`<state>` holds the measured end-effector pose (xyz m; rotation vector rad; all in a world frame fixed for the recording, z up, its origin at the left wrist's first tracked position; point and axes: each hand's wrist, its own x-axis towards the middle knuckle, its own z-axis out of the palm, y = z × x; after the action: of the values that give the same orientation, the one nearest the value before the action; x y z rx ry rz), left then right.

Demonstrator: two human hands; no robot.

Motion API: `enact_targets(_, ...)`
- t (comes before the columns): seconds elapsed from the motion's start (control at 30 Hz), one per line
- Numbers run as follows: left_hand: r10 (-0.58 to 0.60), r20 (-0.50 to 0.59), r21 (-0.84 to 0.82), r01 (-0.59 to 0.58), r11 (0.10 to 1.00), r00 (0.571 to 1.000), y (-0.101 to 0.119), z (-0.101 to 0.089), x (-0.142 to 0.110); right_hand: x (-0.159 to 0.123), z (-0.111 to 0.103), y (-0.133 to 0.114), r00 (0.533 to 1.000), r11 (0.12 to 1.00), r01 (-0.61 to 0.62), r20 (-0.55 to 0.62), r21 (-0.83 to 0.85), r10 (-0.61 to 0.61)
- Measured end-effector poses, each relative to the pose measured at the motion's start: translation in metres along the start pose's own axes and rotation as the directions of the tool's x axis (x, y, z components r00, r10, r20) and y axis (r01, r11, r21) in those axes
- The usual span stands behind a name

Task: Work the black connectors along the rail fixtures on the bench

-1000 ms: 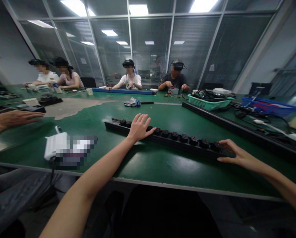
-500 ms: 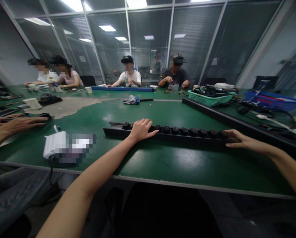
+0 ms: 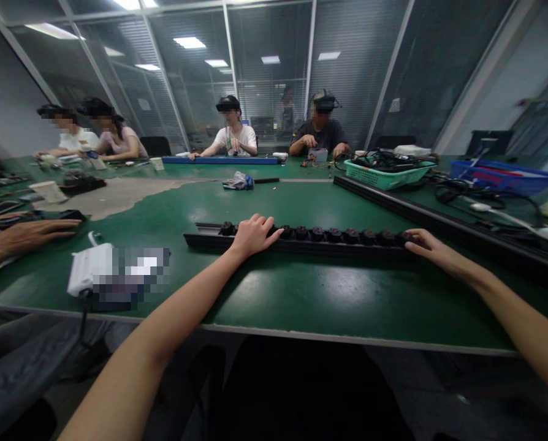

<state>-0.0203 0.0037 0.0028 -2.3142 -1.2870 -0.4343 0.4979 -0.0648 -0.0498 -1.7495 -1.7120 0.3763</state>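
Lying at twelve o'clock, the black rail (image 3: 329, 247) looks stiff, moderately heavy, best held near both ends; the left hand (image 3: 252, 235) drapes over it, closure unclear; the right hand (image 3: 428, 246) pinches its three-o'clock end.

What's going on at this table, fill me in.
A person has both bare hands on a black channel holding a row of round black parts, on the green table. The left hand lies over it toward its left end; the right hand has its right end between thumb and fingers. At the left is a co-worker's hand; opposite, another person has a hand at a long blue bar.
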Motion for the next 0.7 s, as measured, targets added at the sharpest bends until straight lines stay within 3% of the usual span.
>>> enact_targets(0.1,-0.029,0.018,-0.008,0.030,1.000,0.999,0.000,0.000,0.000,-0.001,0.007,-0.004,0.999,0.998,0.046,0.015,-0.050,-0.045)
enact_targets(0.27,-0.061,0.046,-0.001,0.061,0.998,0.997,0.001,-0.001,0.001,-0.006,0.018,-0.014,0.974,0.960,0.179,-0.099,-0.214,-0.204)
enact_targets(0.43,-0.056,0.073,0.004,0.055,0.998,0.996,0.001,-0.003,0.004,-0.007,0.025,-0.020,0.966,0.971,0.141,-0.187,-0.195,-0.178)
enact_targets(0.7,-0.048,0.062,-0.002,0.048,0.999,0.997,0.000,-0.001,0.006,-0.005,0.026,-0.020,0.952,0.975,0.186,-0.225,-0.123,-0.210)
